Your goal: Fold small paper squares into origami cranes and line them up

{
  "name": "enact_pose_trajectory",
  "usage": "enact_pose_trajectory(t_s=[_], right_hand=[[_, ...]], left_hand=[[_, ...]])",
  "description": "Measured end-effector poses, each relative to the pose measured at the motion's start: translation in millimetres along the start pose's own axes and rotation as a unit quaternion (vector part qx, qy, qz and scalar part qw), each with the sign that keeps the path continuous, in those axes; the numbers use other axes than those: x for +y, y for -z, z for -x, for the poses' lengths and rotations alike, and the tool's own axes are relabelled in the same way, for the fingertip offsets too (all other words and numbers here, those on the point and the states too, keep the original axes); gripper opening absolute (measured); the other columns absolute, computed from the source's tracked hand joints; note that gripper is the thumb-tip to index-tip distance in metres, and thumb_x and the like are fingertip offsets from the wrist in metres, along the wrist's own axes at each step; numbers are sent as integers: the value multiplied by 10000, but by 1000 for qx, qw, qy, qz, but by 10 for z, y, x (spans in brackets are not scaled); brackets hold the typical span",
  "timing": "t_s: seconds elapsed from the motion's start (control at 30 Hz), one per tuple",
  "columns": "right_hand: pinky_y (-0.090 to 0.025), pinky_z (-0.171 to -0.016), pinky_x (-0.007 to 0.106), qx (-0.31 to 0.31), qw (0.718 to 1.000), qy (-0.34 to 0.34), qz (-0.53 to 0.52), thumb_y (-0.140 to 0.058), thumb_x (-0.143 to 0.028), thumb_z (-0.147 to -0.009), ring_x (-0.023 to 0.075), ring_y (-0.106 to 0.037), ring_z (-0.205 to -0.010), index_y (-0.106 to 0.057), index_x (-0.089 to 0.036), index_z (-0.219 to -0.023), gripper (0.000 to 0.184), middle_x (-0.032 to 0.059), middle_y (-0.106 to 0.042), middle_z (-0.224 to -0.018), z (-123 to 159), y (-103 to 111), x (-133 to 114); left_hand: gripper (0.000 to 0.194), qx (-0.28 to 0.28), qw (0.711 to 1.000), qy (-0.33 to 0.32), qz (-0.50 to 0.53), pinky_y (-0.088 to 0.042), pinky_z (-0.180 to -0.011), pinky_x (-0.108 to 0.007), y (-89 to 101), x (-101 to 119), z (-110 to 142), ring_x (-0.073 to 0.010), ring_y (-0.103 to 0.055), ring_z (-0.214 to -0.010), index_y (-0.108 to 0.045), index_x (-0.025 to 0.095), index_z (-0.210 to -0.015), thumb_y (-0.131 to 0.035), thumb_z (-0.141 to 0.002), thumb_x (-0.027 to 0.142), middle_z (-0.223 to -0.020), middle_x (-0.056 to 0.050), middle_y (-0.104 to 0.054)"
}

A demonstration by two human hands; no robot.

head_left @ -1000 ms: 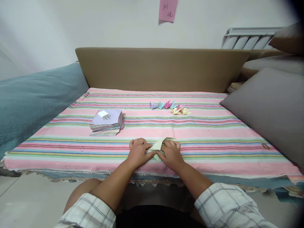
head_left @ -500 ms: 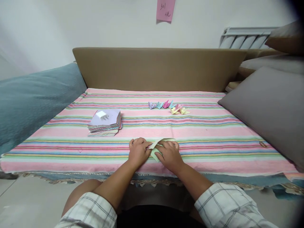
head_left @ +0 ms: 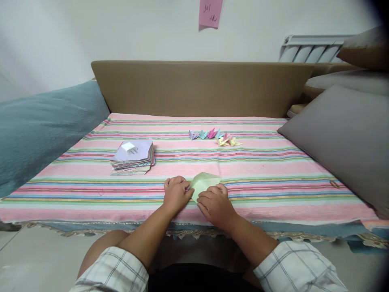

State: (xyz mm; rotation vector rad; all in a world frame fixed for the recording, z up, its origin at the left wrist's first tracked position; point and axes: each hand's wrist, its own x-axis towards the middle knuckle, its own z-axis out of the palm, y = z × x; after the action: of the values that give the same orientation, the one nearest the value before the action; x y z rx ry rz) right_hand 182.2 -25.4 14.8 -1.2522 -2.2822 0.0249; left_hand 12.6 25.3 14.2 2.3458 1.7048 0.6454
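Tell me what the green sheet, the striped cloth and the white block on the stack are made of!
Green sheet: likely paper, matte, since it looks thin and creased.
Striped cloth: fabric, perhaps cotton, dull with slight wrinkles.
White block: probably hard plastic, smooth and evenly white.

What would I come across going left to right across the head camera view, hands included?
Blue-green cover → paper stack → left hand → pale green paper → right hand → large gray pillow
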Motion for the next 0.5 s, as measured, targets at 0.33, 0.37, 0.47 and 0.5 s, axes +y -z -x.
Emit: enact_pose_trajectory(t_s=[0.33, 0.37, 0.47, 0.5], right_hand=[[-434, -735, 333, 266, 821, -355, -360, -477, -407, -796, 198, -559, -867, -575, -197, -947, 277, 72, -622, -987, -96, 86, 648], [-443, -724, 327, 247, 796, -380, -401, -496, -416, -773, 202, -569, -880, -585, -197, -952, 296, 75, -634, -1010, -111, 53, 711], [-463, -681, 322, 187, 741, -409, -499, -512, -457, -757, 204, -602, -854, -582, -196, -1023, 379, 86, -660, -1026, -167, -24, 791], [-467, -698, 328, 166, 735, -405, -517, -505, -476, -766, 208, -609, -867, -580, -200, -1052, 405, 85, -671, -1015, -187, -35, 785]], left_hand=[[138, -7, 1000, 1, 1, -236, -937, -410, 14, 7, -14, -184, -475, -882, -617, 235, -662, -566, -754, 324, -793, 8, -534], [146, -6, 1000, -1, 0, -236, -936, -412, 12, 5, -15, -182, -475, -877, -611, 232, -654, -563, -755, 326, -791, 9, -532], [150, -3, 1000, -3, 0, -244, -928, -413, 6, 2, -10, -180, -477, -865, -602, 231, -647, -554, -757, 320, -786, 9, -532], [150, -2, 1000, -3, 1, -247, -926, -412, 5, 2, -7, -179, -478, -864, -601, 231, -645, -551, -758, 317, -785, 9, -532]])
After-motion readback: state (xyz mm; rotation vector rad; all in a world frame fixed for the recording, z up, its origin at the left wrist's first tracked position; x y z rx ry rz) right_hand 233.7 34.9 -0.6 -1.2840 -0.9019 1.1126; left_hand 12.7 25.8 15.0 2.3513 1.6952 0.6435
